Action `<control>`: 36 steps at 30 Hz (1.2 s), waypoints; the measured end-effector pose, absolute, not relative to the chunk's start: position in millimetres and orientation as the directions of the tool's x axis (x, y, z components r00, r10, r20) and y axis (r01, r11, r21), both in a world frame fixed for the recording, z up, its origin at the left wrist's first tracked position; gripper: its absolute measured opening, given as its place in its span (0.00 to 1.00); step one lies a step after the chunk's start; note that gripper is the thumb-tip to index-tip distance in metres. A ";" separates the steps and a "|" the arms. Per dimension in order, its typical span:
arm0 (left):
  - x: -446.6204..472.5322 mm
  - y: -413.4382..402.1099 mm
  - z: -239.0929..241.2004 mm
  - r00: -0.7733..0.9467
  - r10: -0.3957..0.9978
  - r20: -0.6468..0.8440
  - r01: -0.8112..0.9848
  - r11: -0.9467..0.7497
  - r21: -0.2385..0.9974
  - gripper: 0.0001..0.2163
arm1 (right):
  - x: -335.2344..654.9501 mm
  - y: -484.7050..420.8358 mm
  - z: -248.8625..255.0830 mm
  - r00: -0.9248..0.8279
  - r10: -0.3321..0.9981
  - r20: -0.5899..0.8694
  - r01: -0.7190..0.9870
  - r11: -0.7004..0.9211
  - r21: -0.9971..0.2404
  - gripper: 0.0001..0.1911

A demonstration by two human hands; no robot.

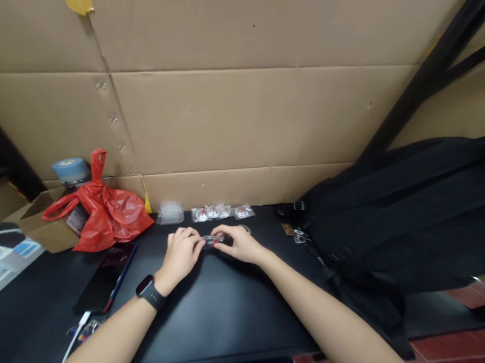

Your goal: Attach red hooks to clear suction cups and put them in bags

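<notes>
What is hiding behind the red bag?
A blue-topped round thing pokes up behind the red bag, next to an open cardboard box. The bag covers its lower part, so what it is cannot be told.

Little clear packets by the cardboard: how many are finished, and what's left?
Roughly four filled packets lie in a row by the cardboard. The left hand and right hand pinch one small dark piece between them. A stack of seemingly empty bags sits beside the row, so more probably remains.
</notes>
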State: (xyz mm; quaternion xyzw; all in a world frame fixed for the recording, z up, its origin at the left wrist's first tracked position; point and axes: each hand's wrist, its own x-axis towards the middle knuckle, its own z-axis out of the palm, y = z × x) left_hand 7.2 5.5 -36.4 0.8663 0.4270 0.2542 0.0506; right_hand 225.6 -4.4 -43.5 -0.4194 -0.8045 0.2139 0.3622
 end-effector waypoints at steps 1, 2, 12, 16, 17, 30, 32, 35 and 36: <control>7.5 6.1 -36.4 0.501 0.772 0.391 0.707 -0.626 0.330 0.13 | 225.2 -4.1 -44.3 -0.372 0.839 0.398 0.485 0.541 -0.687 0.12; 7.8 6.4 -36.4 0.497 0.775 0.390 0.696 -0.624 0.354 0.13 | 225.3 -3.2 -45.6 -0.352 0.851 0.389 0.450 0.518 -0.727 0.14; -6.0 18.2 -26.6 0.463 0.742 0.485 0.580 -0.667 0.467 0.08 | 305.0 44.1 -52.1 0.011 0.942 0.336 0.430 0.299 -0.852 0.20; -20.9 30.0 -24.4 0.520 0.708 0.479 0.541 -0.706 0.457 0.07 | 324.5 74.1 -53.3 0.100 0.949 0.297 0.687 0.150 -0.711 0.16; -24.4 32.6 -24.2 0.531 0.702 0.474 0.536 -0.712 0.454 0.07 | 323.4 80.1 -53.8 0.113 0.944 0.308 0.716 0.138 -0.685 0.15; -36.3 44.1 -36.4 0.611 0.709 0.352 0.616 -0.705 0.351 0.09 | 280.0 46.5 -51.2 0.054 0.891 0.452 0.826 0.214 -0.522 0.09; -34.0 42.6 -37.8 0.614 0.716 0.333 0.637 -0.699 0.327 0.09 | 278.7 38.6 -48.2 0.073 0.889 0.451 0.808 0.213 -0.549 0.09; -31.8 40.6 -39.1 0.603 0.736 0.307 0.676 -0.676 0.294 0.09 | 283.4 31.3 -46.8 0.043 0.899 0.437 0.815 0.222 -0.535 0.10; -31.3 40.3 -39.5 0.595 0.745 0.302 0.688 -0.666 0.288 0.09 | 286.1 29.4 -47.4 0.000 0.902 0.431 0.817 0.248 -0.520 0.10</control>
